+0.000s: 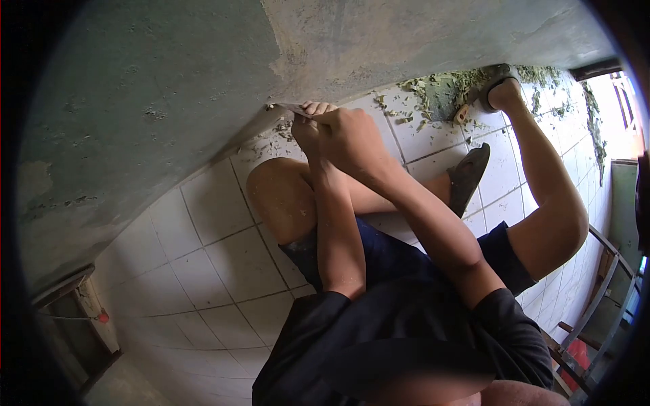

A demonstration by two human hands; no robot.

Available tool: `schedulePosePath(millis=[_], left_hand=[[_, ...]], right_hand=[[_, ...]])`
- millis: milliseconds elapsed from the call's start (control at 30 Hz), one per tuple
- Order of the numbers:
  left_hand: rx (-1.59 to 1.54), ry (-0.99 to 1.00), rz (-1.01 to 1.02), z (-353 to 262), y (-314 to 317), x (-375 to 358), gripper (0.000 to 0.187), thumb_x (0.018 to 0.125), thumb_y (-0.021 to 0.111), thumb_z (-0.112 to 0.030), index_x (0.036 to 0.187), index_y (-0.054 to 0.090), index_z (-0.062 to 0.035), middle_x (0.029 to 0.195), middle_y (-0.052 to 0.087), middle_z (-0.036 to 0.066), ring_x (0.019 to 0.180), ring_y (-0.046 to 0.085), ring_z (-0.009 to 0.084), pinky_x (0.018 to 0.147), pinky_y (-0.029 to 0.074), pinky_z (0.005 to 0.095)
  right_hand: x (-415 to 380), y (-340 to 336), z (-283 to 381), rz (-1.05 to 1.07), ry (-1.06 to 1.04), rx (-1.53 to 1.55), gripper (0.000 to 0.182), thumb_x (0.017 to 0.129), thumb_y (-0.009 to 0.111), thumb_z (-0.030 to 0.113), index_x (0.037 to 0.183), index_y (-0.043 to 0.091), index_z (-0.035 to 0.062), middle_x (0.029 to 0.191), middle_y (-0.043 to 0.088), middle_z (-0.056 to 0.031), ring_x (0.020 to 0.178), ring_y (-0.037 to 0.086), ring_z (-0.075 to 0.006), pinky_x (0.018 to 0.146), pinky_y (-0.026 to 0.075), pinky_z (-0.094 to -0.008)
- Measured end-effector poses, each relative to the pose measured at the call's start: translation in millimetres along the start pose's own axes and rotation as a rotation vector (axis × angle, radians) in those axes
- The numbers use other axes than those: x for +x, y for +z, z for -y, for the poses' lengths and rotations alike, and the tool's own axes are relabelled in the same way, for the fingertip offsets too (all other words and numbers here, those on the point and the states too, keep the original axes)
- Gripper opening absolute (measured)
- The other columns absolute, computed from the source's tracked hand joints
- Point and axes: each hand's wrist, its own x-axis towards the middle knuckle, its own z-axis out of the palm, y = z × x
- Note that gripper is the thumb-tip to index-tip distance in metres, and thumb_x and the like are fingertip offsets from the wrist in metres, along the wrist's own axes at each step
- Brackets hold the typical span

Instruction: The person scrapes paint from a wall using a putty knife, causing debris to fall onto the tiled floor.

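My right hand [352, 139] is closed around a flat metal scraper [292, 107]. The handle is hidden inside my grip, and the thin blade points left with its tip at the wall [223, 61]. Close behind it, my left hand [308, 139] is closed at the same scraper, partly covered by my right hand. Where the blade meets the wall, a small pale flake [269, 106] shows. Grey-green paint covers the wall on the left, while a bare, brownish patch [325, 54] spreads above my hands.
White floor tiles [217, 271] lie under my bent legs. Greenish paint chips [423, 95] are strewn along the wall's foot, beside a wooden-handled tool [462, 114] near my sandal [500, 78]. A metal frame [596, 311] stands at right; a wooden door frame [95, 308] is at lower left.
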Motion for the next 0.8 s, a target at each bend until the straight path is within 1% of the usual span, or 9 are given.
schedulePosePath(millis=[133, 167, 267, 367, 467, 533, 600, 667, 800], left_hand=[[-0.019, 0.013, 0.057, 13, 17, -3, 0.025, 0.103, 0.049, -0.028, 0.087, 0.058, -0.0119, 0.069, 0.057, -0.002, 0.060, 0.048, 0.0124, 0.069, 0.041, 0.0288], [-0.040, 0.107, 0.179, -1, -23, 10, 0.027, 0.105, 0.048, -0.030, 0.086, 0.057, -0.0130, 0.067, 0.053, -0.003, 0.059, 0.043, 0.0122, 0.068, 0.040, 0.0295], [0.105, 0.068, 0.148, 4, -13, 9, 0.028, 0.105, 0.048, -0.031, 0.084, 0.055, -0.0137, 0.066, 0.049, -0.005, 0.058, 0.040, 0.0122, 0.068, 0.039, 0.0295], [0.317, 0.037, 0.099, 2, -6, 4, 0.029, 0.105, 0.047, -0.031, 0.081, 0.052, -0.0147, 0.063, 0.043, -0.006, 0.056, 0.036, 0.0121, 0.068, 0.038, 0.0295], [0.189, 0.129, 0.060, 7, -20, 11, 0.028, 0.105, 0.050, -0.031, 0.083, 0.045, -0.0141, 0.066, 0.038, -0.005, 0.060, 0.031, 0.0115, 0.063, 0.033, 0.0287], [0.188, 0.101, 0.085, 9, -20, 11, 0.027, 0.105, 0.050, -0.031, 0.084, 0.046, -0.0142, 0.066, 0.038, -0.005, 0.060, 0.032, 0.0114, 0.063, 0.033, 0.0286], [0.186, 0.087, 0.138, -2, -15, 5, 0.025, 0.104, 0.052, -0.030, 0.085, 0.048, -0.0143, 0.067, 0.039, -0.005, 0.060, 0.032, 0.0112, 0.062, 0.033, 0.0282], [0.184, 0.086, 0.198, -13, -1, -3, 0.024, 0.104, 0.053, -0.029, 0.086, 0.049, -0.0144, 0.067, 0.041, -0.005, 0.060, 0.033, 0.0110, 0.062, 0.033, 0.0279], [0.108, 0.114, -0.049, 13, 28, -12, 0.023, 0.103, 0.056, -0.026, 0.083, 0.051, -0.0147, 0.065, 0.042, -0.006, 0.056, 0.033, 0.0096, 0.061, 0.033, 0.0264]], right_hand=[[-4, -6, 14, -0.039, -0.033, 0.076, 0.024, 0.089, 0.059, 0.019, 0.081, 0.072, 0.0006, 0.075, 0.064, -0.0280, 0.071, 0.066, -0.0462, 0.066, 0.053, -0.0517], [2, 21, 12, -0.047, -0.062, -0.004, 0.024, 0.089, 0.058, 0.020, 0.083, 0.072, 0.0011, 0.076, 0.065, -0.0276, 0.070, 0.066, -0.0459, 0.065, 0.053, -0.0516], [2, 21, 9, -0.028, -0.127, -0.049, 0.028, 0.094, 0.056, 0.026, 0.097, 0.066, -0.0002, 0.083, 0.068, -0.0237, 0.066, 0.066, -0.0444, 0.066, 0.057, -0.0517], [-4, -21, 12, 0.039, 0.002, 0.046, 0.027, 0.091, 0.056, 0.021, 0.101, 0.076, 0.0063, 0.080, 0.067, -0.0267, 0.074, 0.068, -0.0443, 0.068, 0.055, -0.0508], [5, 0, 17, -0.076, -0.051, -0.029, 0.026, 0.090, 0.057, 0.022, 0.086, 0.075, 0.0030, 0.073, 0.064, -0.0280, 0.071, 0.067, -0.0449, 0.068, 0.055, -0.0503], [19, 17, 23, 0.177, 0.003, -0.038, 0.033, 0.095, 0.054, 0.024, 0.080, 0.069, -0.0021, 0.073, 0.066, -0.0254, 0.070, 0.068, -0.0441, 0.063, 0.056, -0.0486], [11, 12, 25, 0.209, -0.007, -0.020, 0.027, 0.093, 0.056, 0.023, 0.082, 0.065, -0.0002, 0.075, 0.065, -0.0238, 0.071, 0.067, -0.0431, 0.062, 0.055, -0.0493], [-1, -3, 29, -0.042, -0.110, -0.002, 0.026, 0.090, 0.054, 0.018, 0.084, 0.072, 0.0006, 0.075, 0.064, -0.0286, 0.074, 0.065, -0.0477, 0.069, 0.052, -0.0541], [-10, -15, 31, -0.062, -0.028, 0.026, 0.023, 0.088, 0.055, 0.015, 0.084, 0.072, -0.0002, 0.075, 0.062, -0.0297, 0.073, 0.065, -0.0483, 0.069, 0.051, -0.0548]])
